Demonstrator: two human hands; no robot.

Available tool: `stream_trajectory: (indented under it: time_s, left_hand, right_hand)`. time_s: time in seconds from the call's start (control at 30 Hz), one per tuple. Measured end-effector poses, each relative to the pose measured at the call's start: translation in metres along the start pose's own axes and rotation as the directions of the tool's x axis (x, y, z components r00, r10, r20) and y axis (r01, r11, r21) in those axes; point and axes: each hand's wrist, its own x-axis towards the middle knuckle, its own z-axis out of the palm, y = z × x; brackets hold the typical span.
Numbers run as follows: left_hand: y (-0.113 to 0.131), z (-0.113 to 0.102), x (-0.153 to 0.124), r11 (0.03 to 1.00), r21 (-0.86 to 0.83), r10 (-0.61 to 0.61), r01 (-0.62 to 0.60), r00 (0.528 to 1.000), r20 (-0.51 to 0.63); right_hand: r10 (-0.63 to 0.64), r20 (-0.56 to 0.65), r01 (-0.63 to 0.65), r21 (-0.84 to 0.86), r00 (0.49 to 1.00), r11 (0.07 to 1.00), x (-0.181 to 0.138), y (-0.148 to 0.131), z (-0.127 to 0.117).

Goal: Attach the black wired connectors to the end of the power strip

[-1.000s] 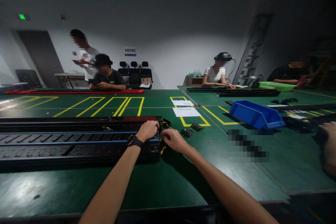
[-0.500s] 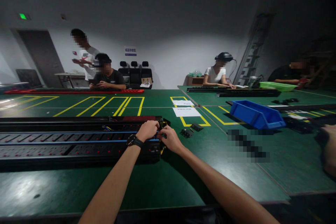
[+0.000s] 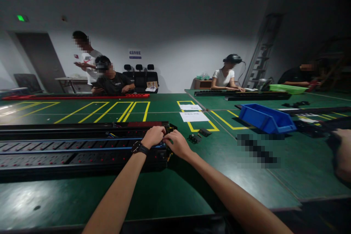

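Note:
Long black power strips [image 3: 104, 158] with rows of sockets and red dots lie side by side across the left of the green table. At their right end, my left hand [image 3: 154, 136] bends its closed fingers over the strip, a dark watch on its wrist. Against it, my right hand [image 3: 178, 144] pinches at the same end, fingertips meeting those of the left. Whatever sits between the fingers is hidden. Yellow wires [image 3: 169, 156] show just below the right fingers. Two small black parts [image 3: 194, 138] rest on the table to the right of my hands.
A blue bin [image 3: 263, 119] stands to the right, with a light green tray [image 3: 287, 89] farther back. White papers [image 3: 194, 116] lie beyond my hands. Several people sit or stand across the table. Another person's arm [image 3: 344, 153] reaches in at the right edge.
My right fingers have shifted slightly up and closer to the left hand. My left hand stays nearly still. Across the table, the seated person at left has moved an arm outward.

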Motion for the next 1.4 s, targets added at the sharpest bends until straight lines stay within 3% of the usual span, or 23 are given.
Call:
stream_trajectory:
  time_s: [0.1, 0.2, 0.3, 0.4, 0.47, 0.57, 0.67, 0.83, 0.97, 1.4]
  left_hand:
    - [0.001, -0.001, 0.000, 1.000, -0.003, -0.002, 0.002, 1.000, -0.007]
    - [0.001, 0.000, -0.001, 1.000, -0.021, -0.011, 0.010, 1.000, -0.006]
    - [0.001, 0.000, -0.001, 1.000, -0.029, -0.009, 0.009, 1.000, -0.002]
    - [0.002, -0.001, -0.001, 0.999, -0.028, -0.016, 0.016, 1.000, 0.001]
    - [0.003, -0.002, -0.001, 0.999, -0.033, -0.022, 0.022, 1.000, 0.005]
    - [0.004, -0.003, 0.000, 0.999, -0.037, -0.020, 0.021, 1.000, 0.006]
    - [0.004, -0.002, 0.002, 0.999, -0.045, -0.028, 0.028, 0.999, 0.015]
    - [0.002, -0.001, 0.005, 0.999, -0.034, -0.018, 0.019, 1.000, 0.015]
    - [0.003, -0.002, 0.004, 0.999, -0.040, -0.023, 0.023, 1.000, 0.018]
    - [0.003, -0.001, 0.004, 0.999, -0.047, -0.015, 0.016, 1.000, 0.014]
  right_hand:
    - [0.090, -0.022, -0.083, 0.228, 0.996, 0.970, 0.002, 0.007, -0.013]
    - [0.263, -0.076, -0.209, 0.419, 0.962, 0.884, 0.003, 0.024, -0.030]
    - [0.454, -0.122, -0.328, 0.533, 0.882, 0.780, 0.003, 0.051, -0.048]
    - [0.645, -0.111, -0.426, 0.665, 0.756, 0.614, -0.003, 0.083, -0.068]
    - [0.710, -0.147, -0.464, 0.663, 0.689, 0.588, -0.009, 0.105, -0.080]
    - [0.704, -0.354, -0.563, 0.428, 0.616, 0.707, -0.020, 0.132, -0.097]
    - [0.577, -0.478, -0.621, 0.079, 0.663, 0.779, -0.030, 0.147, -0.108]
    - [0.521, -0.337, -0.609, -0.256, 0.784, 0.751, -0.039, 0.149, -0.110]
    - [0.539, -0.189, -0.571, -0.318, 0.821, 0.757, -0.040, 0.146, -0.106]
    - [0.580, 0.074, -0.515, -0.377, 0.812, 0.770, -0.042, 0.144, -0.109]
